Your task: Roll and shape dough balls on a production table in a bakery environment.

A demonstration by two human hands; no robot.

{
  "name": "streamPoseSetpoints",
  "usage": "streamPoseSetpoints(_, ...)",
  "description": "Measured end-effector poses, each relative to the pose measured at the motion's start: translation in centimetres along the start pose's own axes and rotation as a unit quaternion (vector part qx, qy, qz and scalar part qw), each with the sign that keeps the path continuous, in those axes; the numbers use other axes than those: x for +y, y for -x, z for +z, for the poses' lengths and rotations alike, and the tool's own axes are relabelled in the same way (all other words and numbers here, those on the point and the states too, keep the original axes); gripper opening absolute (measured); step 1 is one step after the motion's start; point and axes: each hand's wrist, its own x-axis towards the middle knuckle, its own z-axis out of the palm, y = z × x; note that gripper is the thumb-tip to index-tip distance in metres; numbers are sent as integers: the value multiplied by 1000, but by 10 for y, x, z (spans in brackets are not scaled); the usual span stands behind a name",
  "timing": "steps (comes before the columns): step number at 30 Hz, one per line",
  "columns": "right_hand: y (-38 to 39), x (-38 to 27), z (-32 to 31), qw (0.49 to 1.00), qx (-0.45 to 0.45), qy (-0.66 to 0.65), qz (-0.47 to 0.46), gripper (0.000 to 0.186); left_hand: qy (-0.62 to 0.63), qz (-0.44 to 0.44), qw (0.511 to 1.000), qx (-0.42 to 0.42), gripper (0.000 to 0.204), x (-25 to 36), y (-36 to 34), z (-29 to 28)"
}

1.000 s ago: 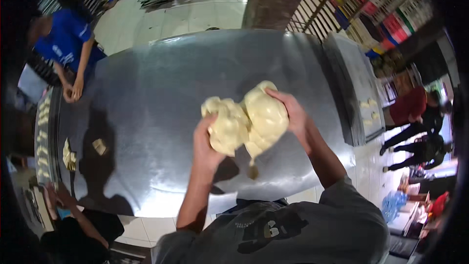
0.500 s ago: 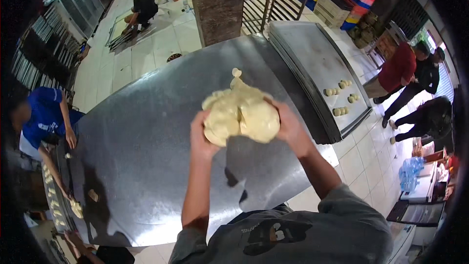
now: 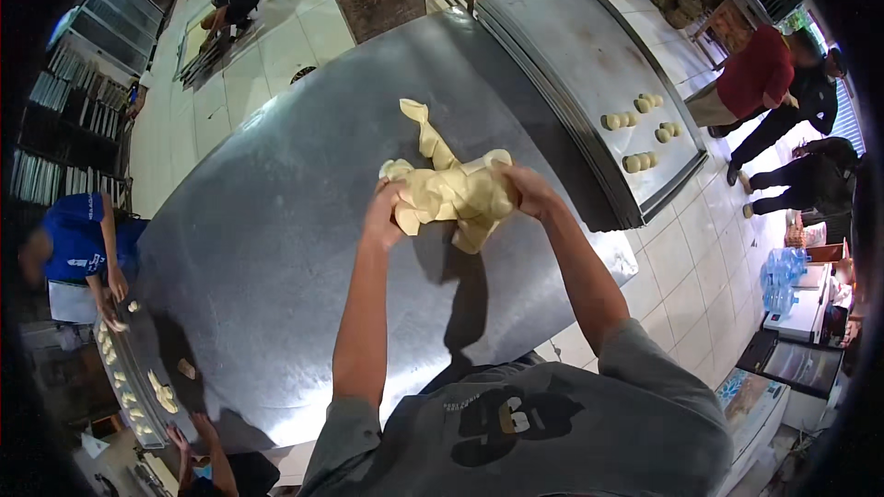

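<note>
A large, pale yellow mass of dough (image 3: 451, 191) is between my two hands over the grey metal table (image 3: 304, 248). My left hand (image 3: 382, 213) is closed around its left end, and my right hand (image 3: 529, 190) grips the right end. Loose folds hang from the dough below, and a long twisted strip stretches away from its far side. The dough casts a shadow on the tabletop; whether its lower parts touch the metal I cannot tell.
Beyond the right edge, stacked metal trays (image 3: 589, 46) carry several small dough pieces (image 3: 639, 162). At the left, a person in blue (image 3: 78, 239) reaches to a tray of dough pieces (image 3: 124, 387); another person's hands (image 3: 198, 437) are near it. More people stand at the right.
The dough has gone from a rounded, bunched lump to a looser, folded shape, with its far strip now longer. The person in blue has drawn the reaching arm back.
</note>
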Motion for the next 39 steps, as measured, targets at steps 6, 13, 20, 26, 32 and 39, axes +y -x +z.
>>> streamPoseSetpoints(6,4,26,-13,991,7,121,-48,47,10,-94,995,9,49,-35,18,-45)
streamPoseSetpoints(13,21,-7,4,914,1,398,-80,61,-58,-36,998,-15,47,-59,14,-37)
streamPoseSetpoints(20,13,20,-10,956,-48,266,-115,65,11,4,1000,-12,47,-66,22,-13)
streamPoseSetpoints(26,98,31,-7,992,-50,-15,111,58,72,-73,994,-30,48,-39,105,-1)
streamPoseSetpoints(32,115,121,-42,936,127,322,-61,58,-149,-13,980,131,44,-79,148,-72)
streamPoseSetpoints(39,112,153,30,901,352,233,-101,53,-323,73,937,106,34,-132,176,-53)
